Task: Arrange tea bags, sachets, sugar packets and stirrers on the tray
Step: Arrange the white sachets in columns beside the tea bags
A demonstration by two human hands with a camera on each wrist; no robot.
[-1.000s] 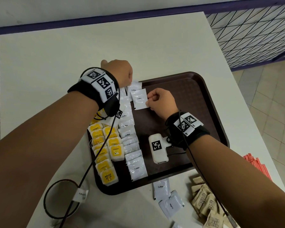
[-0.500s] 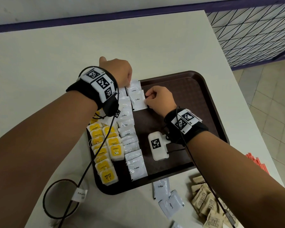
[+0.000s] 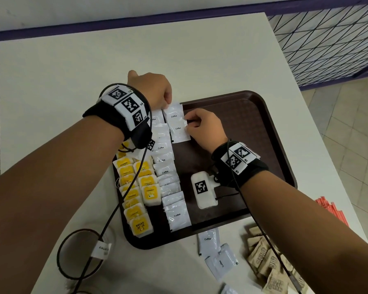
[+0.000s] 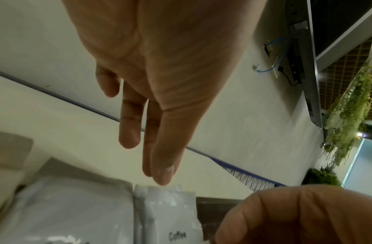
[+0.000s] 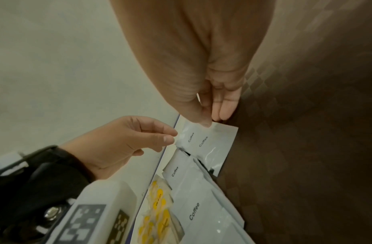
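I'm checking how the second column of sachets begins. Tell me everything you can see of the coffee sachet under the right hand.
The coffee sachet is a flat, glossy white, rectangular packet printed "Coffee" in small dark letters. It lies on the brown tray near the far rim, tucked partly under another sachet that the left hand pinches. The right hand pinches its right edge. The long sachet column lies just to its left.

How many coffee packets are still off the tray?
4 coffee packets show: one by the tray's near edge, two overlapping nearer, one cut off at the bottom edge. More may lie out of view.
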